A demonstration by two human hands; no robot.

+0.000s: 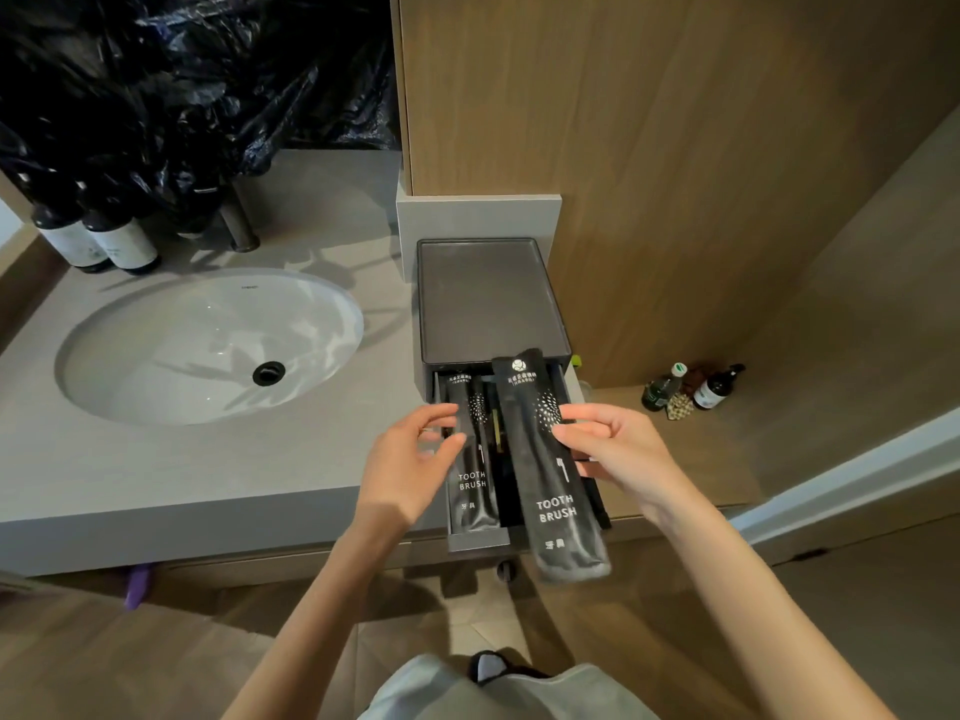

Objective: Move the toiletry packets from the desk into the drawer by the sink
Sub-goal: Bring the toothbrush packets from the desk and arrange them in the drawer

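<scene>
**Toothbrush packet held over the open drawer**

Nearest the camera, two bare forearms reach forward from a pale grey garment at the bottom edge. The right hand (613, 449) pinches a black packet marked "TOOTH BRUSH" (550, 475) by its right edge, thumb on the face of it and the fingers (569, 433) closed around the side. The packet hangs tilted over the right part of the drawer (480, 540), its lower end sticking out past the drawer's front lip and its upper end overlapping the front edge of the box's lid.

The left hand (410, 470) holds nothing; its fingers (441, 413) are loosely curled and part open, tips just beside the second toothbrush packet (470, 459), which lies flat along the drawer's left side. Whether the fingertips touch it cannot be told.

The drawer is pulled out of a dark grey box (488, 298) that stands on the grey surface (208, 459), just right of the white oval sink (208, 345) with its black drain.

Farther back, two dark bottles with pale labels (98, 241) stand at the sink's far left corner, near the tap's base (241, 226). Crumpled black plastic sheeting (182, 80) hangs behind them. To the right, on a lower wooden ledge against the wood-panelled wall (675, 148), sit a few small bottles (691, 387).
</scene>
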